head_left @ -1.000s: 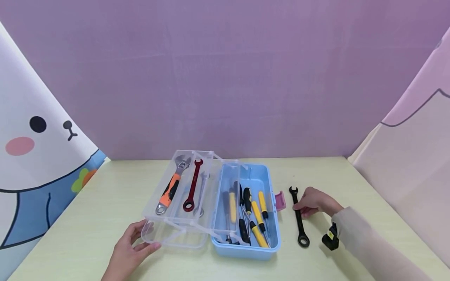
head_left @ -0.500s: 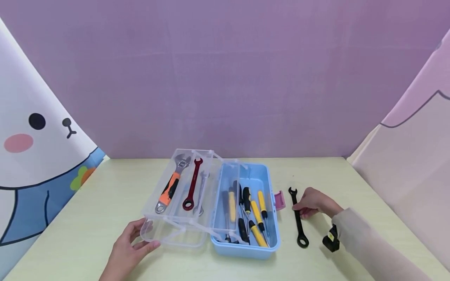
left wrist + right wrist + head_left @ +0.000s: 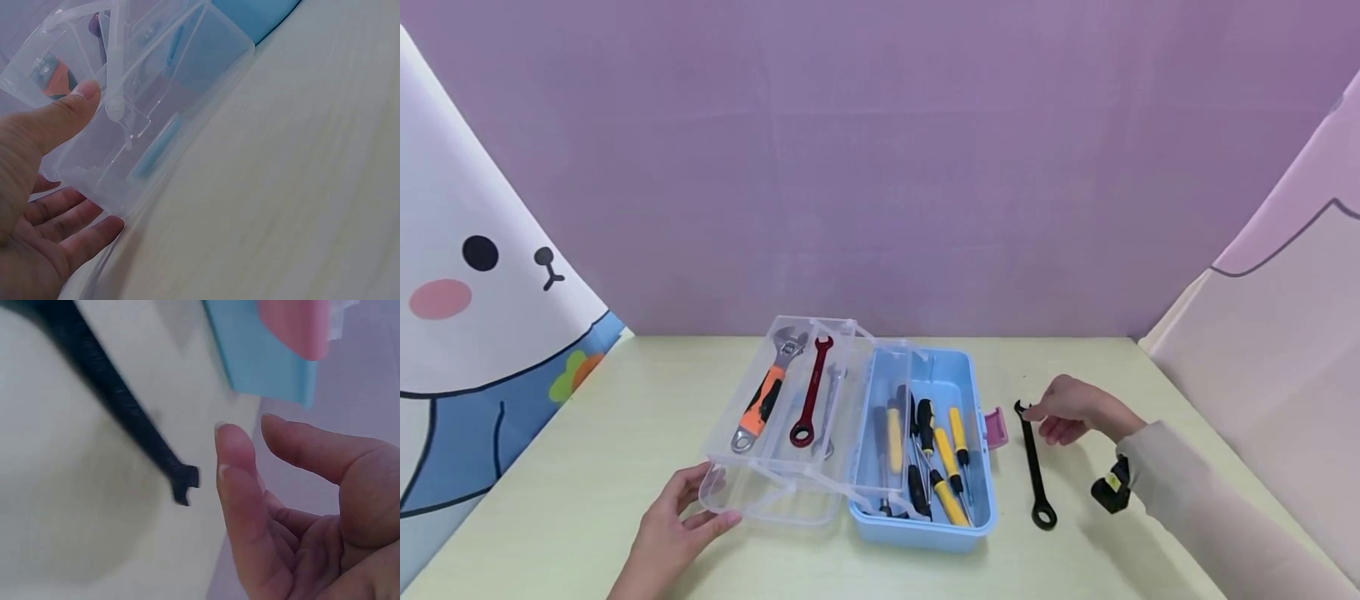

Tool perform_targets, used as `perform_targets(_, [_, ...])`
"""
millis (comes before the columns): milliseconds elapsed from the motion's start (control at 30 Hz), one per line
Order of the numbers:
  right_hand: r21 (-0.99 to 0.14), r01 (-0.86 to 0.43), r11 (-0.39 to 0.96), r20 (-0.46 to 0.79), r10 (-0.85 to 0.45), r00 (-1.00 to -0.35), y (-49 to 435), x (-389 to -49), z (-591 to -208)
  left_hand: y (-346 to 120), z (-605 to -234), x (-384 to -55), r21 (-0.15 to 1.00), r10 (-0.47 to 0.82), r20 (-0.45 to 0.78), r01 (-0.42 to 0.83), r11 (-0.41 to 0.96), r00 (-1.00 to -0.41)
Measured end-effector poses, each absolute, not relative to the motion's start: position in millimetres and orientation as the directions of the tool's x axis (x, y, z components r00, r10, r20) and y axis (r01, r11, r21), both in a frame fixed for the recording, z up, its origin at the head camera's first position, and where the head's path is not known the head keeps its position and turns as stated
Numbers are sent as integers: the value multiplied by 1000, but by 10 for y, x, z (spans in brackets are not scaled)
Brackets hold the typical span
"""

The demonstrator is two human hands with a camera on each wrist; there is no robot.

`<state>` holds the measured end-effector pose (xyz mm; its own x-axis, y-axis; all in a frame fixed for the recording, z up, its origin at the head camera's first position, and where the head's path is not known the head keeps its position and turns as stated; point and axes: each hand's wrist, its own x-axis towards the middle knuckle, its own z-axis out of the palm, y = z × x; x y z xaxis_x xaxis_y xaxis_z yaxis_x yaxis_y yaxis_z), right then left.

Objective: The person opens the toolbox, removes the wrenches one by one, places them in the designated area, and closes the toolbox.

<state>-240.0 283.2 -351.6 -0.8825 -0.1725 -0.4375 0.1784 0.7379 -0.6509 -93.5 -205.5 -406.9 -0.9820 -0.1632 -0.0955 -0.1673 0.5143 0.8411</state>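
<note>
A light blue toolbox (image 3: 917,535) stands open with several screwdrivers (image 3: 951,500) in it. Its clear lid (image 3: 805,510) lies folded out leftward, under a clear tray (image 3: 730,450). In the tray are an orange-handled adjustable wrench (image 3: 763,396), a red combination wrench (image 3: 812,392) and a silver wrench (image 3: 829,408). My left hand (image 3: 673,533) rests at the lid's near left corner, thumb and fingers spread apart. On the table right of the box lies a black combination wrench (image 3: 1035,467). Just above its open-end head hovers my right hand (image 3: 1075,408), apart from it with nothing held.
The pink latch (image 3: 996,428) sticks out from the box's right side, near the black wrench. A purple backdrop (image 3: 880,167) closes off the table's (image 3: 587,433) back edge. Printed cloth walls (image 3: 1285,350) flank both sides. A black wrist camera (image 3: 1110,487) sits on the right sleeve.
My right hand has let go of the black wrench and risen slightly away toward its head. The wrench stays on the table. The left hand holds its place at the lid.
</note>
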Motion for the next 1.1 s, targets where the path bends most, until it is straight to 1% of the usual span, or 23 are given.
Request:
perform_targets(400, [-622, 120, 773, -413, -194, -890, 2613, -2466, -3162, -2074, -4091, -946, 839, -159, -86, -157, 521, -983])
perform_targets(600, [-616, 109, 780, -413, -202, -888, 2486, -2521, -3067, -2076, -4080, -950, 843, -158, -89, -159, 514, -983])
perform_targets(867, [-598, 86, 797, -404, -206, -891, 2228, -2563, -2943, -2081, -4110, -939, 849, -151, -54, -125, 514, -987])
perform_targets(1100, [-627, 54, 777, -396, -259, -881, 1991, -2615, -2831, -2084, -4101, -949, 844, -147, -70, -137, 518, -987])
